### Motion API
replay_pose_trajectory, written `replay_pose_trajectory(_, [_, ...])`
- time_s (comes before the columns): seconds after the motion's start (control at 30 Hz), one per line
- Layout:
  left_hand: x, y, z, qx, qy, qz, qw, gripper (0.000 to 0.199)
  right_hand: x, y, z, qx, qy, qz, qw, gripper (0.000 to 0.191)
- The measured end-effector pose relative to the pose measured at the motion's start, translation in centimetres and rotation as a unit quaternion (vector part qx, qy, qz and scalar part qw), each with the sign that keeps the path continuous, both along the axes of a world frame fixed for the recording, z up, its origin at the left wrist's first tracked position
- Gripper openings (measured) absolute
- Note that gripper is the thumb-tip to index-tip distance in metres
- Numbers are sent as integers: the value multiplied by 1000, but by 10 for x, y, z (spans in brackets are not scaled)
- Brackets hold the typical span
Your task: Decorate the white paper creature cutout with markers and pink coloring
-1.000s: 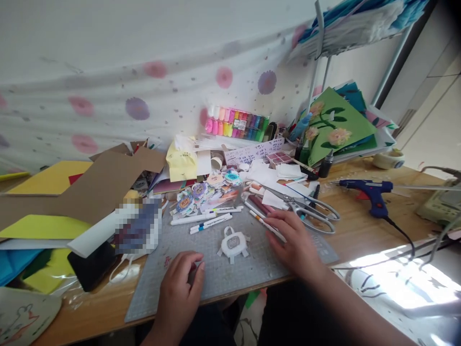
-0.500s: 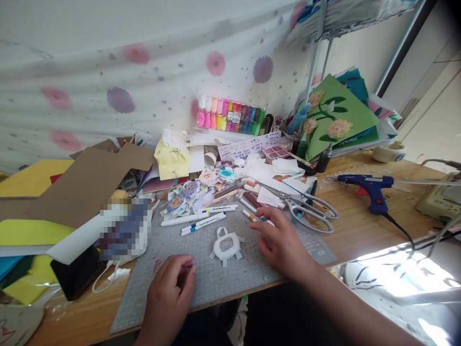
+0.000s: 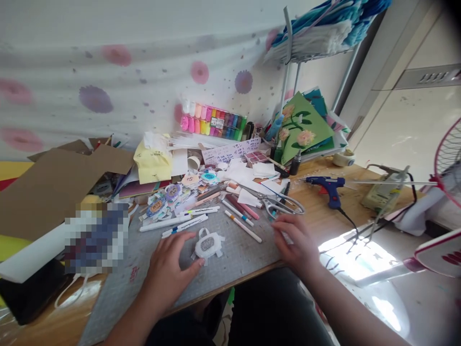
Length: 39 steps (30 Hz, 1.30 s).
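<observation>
A small white padded piece (image 3: pixel 208 244) with a grey oval centre, a loop on top and little tabs lies on the grey cutting mat (image 3: pixel 144 269). My left hand (image 3: pixel 173 269) is beside it, thumb and fingers spread around its left side, holding nothing. To the right, my right hand (image 3: pixel 293 240) hovers near the mat's edge with its fingers loosely curled; whether anything is between them is hidden. Between the hands lies a white marker with an orange band (image 3: pixel 243 227). Metal scissors (image 3: pixel 275 206) lie just beyond my right hand.
More markers (image 3: pixel 185 225) and cut paper figures (image 3: pixel 156 206) cover the mat's back. A blue glue gun (image 3: pixel 328 186) lies at right, its cord trailing forward. Brown cardboard (image 3: pixel 61 187) is at left. A pink-rimmed fan (image 3: pixel 444 245) stands at far right.
The view has turned to the right. My left hand has opened and moved up beside the white piece. My right hand has drawn back from the markers, curling its fingers.
</observation>
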State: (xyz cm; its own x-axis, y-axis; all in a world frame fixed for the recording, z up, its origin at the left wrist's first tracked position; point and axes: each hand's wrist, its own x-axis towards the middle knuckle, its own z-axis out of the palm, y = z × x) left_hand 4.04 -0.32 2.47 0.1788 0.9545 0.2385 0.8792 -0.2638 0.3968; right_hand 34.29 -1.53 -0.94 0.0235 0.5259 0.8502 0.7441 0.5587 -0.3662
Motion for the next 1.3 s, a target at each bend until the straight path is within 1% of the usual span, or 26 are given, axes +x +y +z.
replay_pose_trajectory(0.07, [5,6,-2,-23,2,-4,1000,45,23,-1,-6,15,3,-85,996,14])
replay_pose_trajectory(0.13, [7,9,-7,-38,9,2,999,47,41,0,-11,12,9,-160,987,9])
replay_pose_trajectory(0.17, [7,10,-9,-40,13,8,999,47,48,2,-13,7,14,-186,983,7])
replay_pose_trajectory(0.23, [7,12,-13,-30,20,19,999,47,54,6,-19,-5,24,-213,977,7])
replay_pose_trajectory(0.37, [3,13,-19,-10,11,23,1000,48,53,14,-26,-39,38,-221,974,14])
replay_pose_trajectory(0.5, [0,14,-21,-12,30,12,999,48,52,15,-27,-95,38,-219,970,25])
replay_pose_trajectory(0.63, [3,16,-19,-15,43,27,999,42,55,18,-18,-162,-11,-217,963,32])
replay_pose_trajectory(0.73, [4,21,-15,-20,25,10,999,31,58,28,-4,-217,-61,-212,951,39])
replay_pose_trajectory(0.77, [4,22,-14,-21,12,3,1000,29,58,33,1,-236,-75,-203,947,39])
replay_pose_trajectory(0.83, [4,22,-12,-27,-27,-9,999,30,60,44,11,-261,-91,-177,945,30])
replay_pose_trajectory(0.9, [5,21,-10,-46,-87,-2,995,33,64,54,17,-266,-94,-157,946,19])
replay_pose_trajectory(0.97, [6,17,-7,-70,-162,16,984,36,72,60,19,-258,-82,-164,949,18])
replay_pose_trajectory(1.07, [9,10,-4,-113,-261,19,958,39,89,62,17,-240,-82,-179,951,21])
replay_pose_trajectory(1.13, [11,7,-2,-126,-318,21,939,42,102,59,14,-226,-92,-190,951,23])
replay_pose_trajectory(1.23, [17,3,0,-113,-384,41,915,43,116,46,6,-211,-84,-227,947,26])
replay_pose_trajectory(1.3, [23,0,-1,-111,-405,47,906,43,118,35,2,-208,-74,-250,943,27])
